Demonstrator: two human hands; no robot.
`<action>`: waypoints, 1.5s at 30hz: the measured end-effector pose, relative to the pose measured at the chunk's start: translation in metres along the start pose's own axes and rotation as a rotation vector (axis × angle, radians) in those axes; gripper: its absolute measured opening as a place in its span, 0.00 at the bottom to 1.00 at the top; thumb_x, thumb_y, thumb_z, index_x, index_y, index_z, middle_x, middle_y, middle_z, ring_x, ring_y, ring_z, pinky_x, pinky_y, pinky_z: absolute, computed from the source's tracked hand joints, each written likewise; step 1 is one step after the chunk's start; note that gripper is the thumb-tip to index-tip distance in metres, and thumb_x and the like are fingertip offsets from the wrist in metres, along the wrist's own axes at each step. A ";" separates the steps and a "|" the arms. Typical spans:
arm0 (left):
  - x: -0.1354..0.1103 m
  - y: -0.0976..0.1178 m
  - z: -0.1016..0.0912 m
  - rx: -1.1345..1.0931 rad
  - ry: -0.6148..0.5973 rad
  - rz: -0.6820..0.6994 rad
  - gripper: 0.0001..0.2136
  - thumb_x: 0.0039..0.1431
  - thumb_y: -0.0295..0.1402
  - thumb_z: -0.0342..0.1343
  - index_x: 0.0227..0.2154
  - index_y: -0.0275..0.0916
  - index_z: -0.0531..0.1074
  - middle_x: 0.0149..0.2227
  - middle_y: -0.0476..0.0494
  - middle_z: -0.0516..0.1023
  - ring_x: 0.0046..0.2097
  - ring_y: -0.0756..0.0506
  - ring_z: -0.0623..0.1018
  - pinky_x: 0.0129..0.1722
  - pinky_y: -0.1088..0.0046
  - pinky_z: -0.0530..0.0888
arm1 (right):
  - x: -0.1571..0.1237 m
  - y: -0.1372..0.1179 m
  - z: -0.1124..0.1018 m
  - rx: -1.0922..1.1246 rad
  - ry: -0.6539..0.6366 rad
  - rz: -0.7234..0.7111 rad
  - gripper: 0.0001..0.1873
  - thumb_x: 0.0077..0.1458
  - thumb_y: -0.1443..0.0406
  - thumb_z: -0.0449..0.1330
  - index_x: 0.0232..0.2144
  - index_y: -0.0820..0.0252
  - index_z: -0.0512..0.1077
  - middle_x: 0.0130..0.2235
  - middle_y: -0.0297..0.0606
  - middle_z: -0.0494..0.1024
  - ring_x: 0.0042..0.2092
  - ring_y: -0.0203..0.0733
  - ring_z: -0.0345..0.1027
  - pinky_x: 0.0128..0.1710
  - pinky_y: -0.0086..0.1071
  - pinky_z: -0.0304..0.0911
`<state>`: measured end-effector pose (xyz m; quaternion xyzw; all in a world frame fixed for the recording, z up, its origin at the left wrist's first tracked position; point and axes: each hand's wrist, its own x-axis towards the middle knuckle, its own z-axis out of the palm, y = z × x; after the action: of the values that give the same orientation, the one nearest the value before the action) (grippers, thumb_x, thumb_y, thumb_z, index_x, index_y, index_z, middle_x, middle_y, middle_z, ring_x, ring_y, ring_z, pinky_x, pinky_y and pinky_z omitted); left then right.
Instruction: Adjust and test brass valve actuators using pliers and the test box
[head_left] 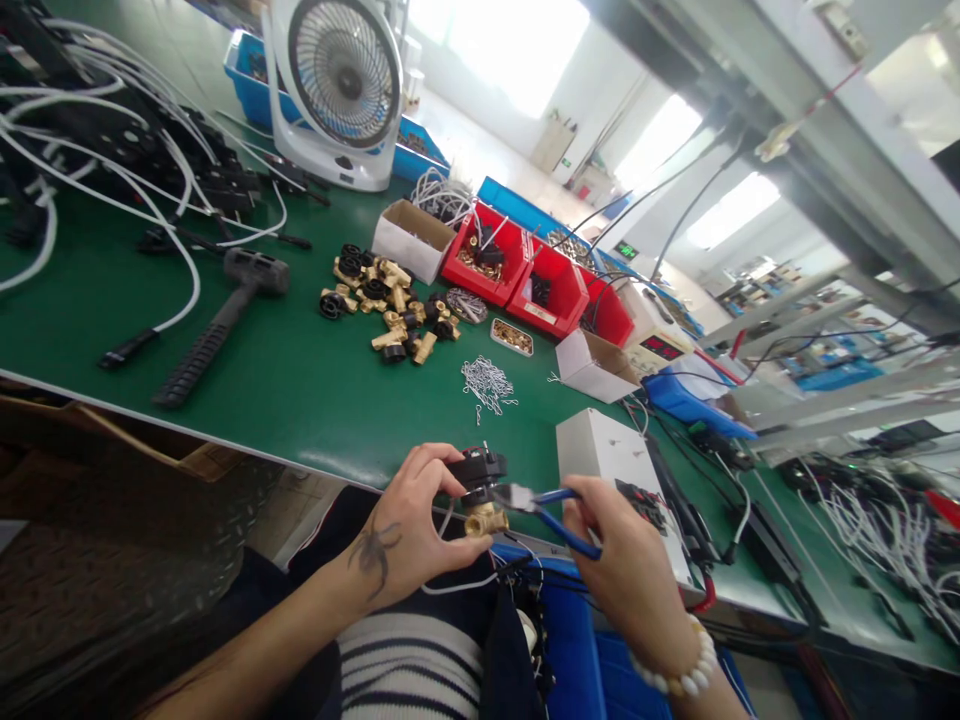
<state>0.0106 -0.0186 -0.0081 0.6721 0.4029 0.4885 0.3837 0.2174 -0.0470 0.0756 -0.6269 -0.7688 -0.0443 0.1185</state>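
Near the front edge of the green bench, my left hand [416, 515] grips a brass valve [486, 520] with a black round part [478, 466] on top. My thumb presses the brass body from below, and the fingers lie against the black part. In my right hand [619, 555] is a pair of blue-handled pliers [555, 505]. Their metal jaws reach the side of the valve just under the black part; whether they are closed on anything is too small to tell. A white cable hangs below the valve.
Small metal clips [487, 384] lie in a pile beyond my hands. Behind them are brass fittings [401, 310], a small tray [512, 337] and red bins [551, 290]. A hammer [225, 320] and white cables [161, 190] lie left; a white box [611, 465] stands right. A fan [337, 90] stands farther back.
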 end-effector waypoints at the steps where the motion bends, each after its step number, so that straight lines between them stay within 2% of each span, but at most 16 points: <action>1: 0.000 0.000 0.000 -0.003 0.000 0.000 0.17 0.41 0.26 0.68 0.31 0.39 0.65 0.47 0.36 0.71 0.51 0.37 0.73 0.49 0.52 0.74 | 0.000 0.000 0.000 0.027 0.072 0.026 0.08 0.56 0.70 0.50 0.36 0.58 0.68 0.28 0.35 0.75 0.26 0.39 0.70 0.27 0.29 0.62; 3: 0.001 0.000 0.000 -0.005 -0.004 0.000 0.17 0.41 0.27 0.68 0.31 0.39 0.65 0.47 0.37 0.71 0.51 0.37 0.73 0.49 0.52 0.74 | -0.001 0.000 0.002 0.022 0.070 0.043 0.07 0.55 0.71 0.51 0.34 0.58 0.68 0.26 0.34 0.73 0.24 0.38 0.69 0.25 0.28 0.60; 7: 0.001 0.000 0.000 0.011 0.005 -0.008 0.17 0.41 0.27 0.67 0.31 0.40 0.65 0.47 0.38 0.71 0.51 0.38 0.74 0.49 0.52 0.74 | 0.001 -0.001 0.005 -0.078 -0.162 -0.041 0.13 0.51 0.74 0.48 0.34 0.58 0.69 0.27 0.36 0.76 0.24 0.41 0.70 0.23 0.30 0.58; 11: 0.001 0.001 0.000 0.008 -0.008 0.001 0.16 0.41 0.27 0.67 0.30 0.39 0.65 0.47 0.38 0.71 0.51 0.38 0.74 0.48 0.53 0.75 | 0.002 -0.001 -0.001 0.044 0.079 0.083 0.09 0.56 0.70 0.50 0.36 0.57 0.68 0.27 0.35 0.75 0.26 0.39 0.70 0.26 0.29 0.62; 12: 0.001 0.001 0.000 0.005 -0.001 0.004 0.16 0.41 0.27 0.67 0.30 0.39 0.65 0.47 0.38 0.72 0.50 0.38 0.74 0.48 0.54 0.75 | 0.002 -0.001 -0.001 0.045 0.087 0.101 0.08 0.56 0.70 0.50 0.35 0.57 0.68 0.27 0.34 0.75 0.25 0.38 0.69 0.26 0.29 0.61; 16: 0.000 0.000 0.000 0.006 0.014 -0.002 0.17 0.41 0.27 0.67 0.31 0.40 0.64 0.47 0.38 0.71 0.51 0.38 0.74 0.49 0.53 0.74 | 0.001 0.000 0.001 -0.081 -0.208 0.014 0.12 0.50 0.74 0.51 0.34 0.57 0.70 0.28 0.36 0.77 0.25 0.40 0.70 0.24 0.29 0.58; 17: 0.000 -0.001 0.000 0.007 0.009 -0.005 0.17 0.41 0.27 0.67 0.31 0.40 0.65 0.47 0.38 0.71 0.51 0.38 0.74 0.49 0.53 0.74 | 0.000 0.001 0.001 -0.085 -0.222 0.001 0.13 0.50 0.74 0.50 0.34 0.57 0.70 0.29 0.36 0.77 0.26 0.41 0.70 0.25 0.30 0.58; 21: -0.001 -0.002 0.000 -0.004 -0.013 -0.008 0.16 0.42 0.27 0.67 0.30 0.40 0.64 0.47 0.38 0.71 0.51 0.38 0.74 0.49 0.53 0.74 | -0.001 0.002 -0.001 0.015 0.069 0.084 0.09 0.57 0.69 0.50 0.37 0.58 0.69 0.28 0.35 0.75 0.26 0.39 0.69 0.26 0.29 0.60; 22: -0.001 -0.002 0.000 -0.005 -0.007 -0.005 0.16 0.42 0.27 0.67 0.30 0.40 0.64 0.47 0.39 0.71 0.51 0.39 0.74 0.49 0.54 0.74 | -0.001 0.002 0.000 0.013 0.089 0.090 0.08 0.56 0.69 0.50 0.36 0.58 0.69 0.27 0.35 0.74 0.25 0.39 0.68 0.26 0.29 0.60; 27: -0.001 -0.002 0.001 0.021 0.002 0.001 0.17 0.41 0.27 0.67 0.31 0.40 0.64 0.47 0.39 0.71 0.51 0.39 0.74 0.50 0.53 0.74 | -0.001 0.006 0.007 -0.061 -0.165 -0.027 0.14 0.50 0.75 0.49 0.35 0.59 0.70 0.29 0.38 0.77 0.28 0.42 0.72 0.26 0.31 0.61; 31: 0.000 0.000 0.000 0.023 0.009 0.011 0.17 0.41 0.27 0.67 0.30 0.40 0.65 0.47 0.39 0.72 0.50 0.39 0.74 0.48 0.54 0.75 | -0.002 0.007 0.004 0.081 0.062 0.102 0.09 0.57 0.70 0.50 0.38 0.59 0.69 0.30 0.37 0.76 0.29 0.40 0.71 0.29 0.30 0.64; 32: 0.000 0.001 0.000 0.028 0.007 0.017 0.17 0.41 0.27 0.67 0.30 0.40 0.65 0.47 0.39 0.72 0.50 0.39 0.75 0.48 0.54 0.75 | -0.003 0.006 0.004 0.082 0.057 0.112 0.08 0.56 0.70 0.51 0.37 0.59 0.69 0.29 0.37 0.76 0.27 0.39 0.70 0.28 0.29 0.63; 36: 0.001 0.002 0.000 0.063 -0.017 0.047 0.16 0.43 0.27 0.66 0.31 0.40 0.64 0.47 0.38 0.72 0.51 0.38 0.74 0.49 0.52 0.75 | -0.007 -0.002 0.013 0.064 -0.235 0.070 0.11 0.53 0.73 0.50 0.34 0.57 0.70 0.30 0.37 0.77 0.28 0.41 0.71 0.27 0.30 0.61; 39: -0.001 0.001 -0.001 0.058 0.005 0.028 0.17 0.46 0.28 0.66 0.35 0.41 0.63 0.48 0.39 0.71 0.51 0.39 0.74 0.49 0.53 0.75 | -0.006 -0.006 0.022 0.278 -0.254 0.226 0.07 0.60 0.65 0.52 0.38 0.57 0.69 0.33 0.37 0.78 0.32 0.42 0.74 0.31 0.31 0.66; 42: -0.002 0.005 -0.008 0.111 0.047 0.043 0.19 0.47 0.30 0.66 0.39 0.42 0.62 0.50 0.39 0.70 0.51 0.40 0.73 0.49 0.54 0.75 | -0.003 -0.005 0.036 0.290 -0.247 0.399 0.17 0.61 0.54 0.54 0.45 0.60 0.68 0.34 0.40 0.78 0.34 0.47 0.76 0.34 0.37 0.69; 45: 0.000 0.016 -0.017 0.188 0.082 0.142 0.20 0.49 0.31 0.65 0.42 0.42 0.62 0.50 0.39 0.70 0.52 0.40 0.73 0.51 0.55 0.74 | 0.000 0.000 0.051 0.119 -0.203 0.347 0.29 0.54 0.53 0.62 0.51 0.66 0.69 0.46 0.57 0.76 0.49 0.63 0.72 0.46 0.53 0.67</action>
<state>-0.0033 -0.0228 0.0101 0.7116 0.4136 0.5015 0.2667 0.2107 -0.0364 0.0264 -0.7429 -0.6586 0.0856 0.0834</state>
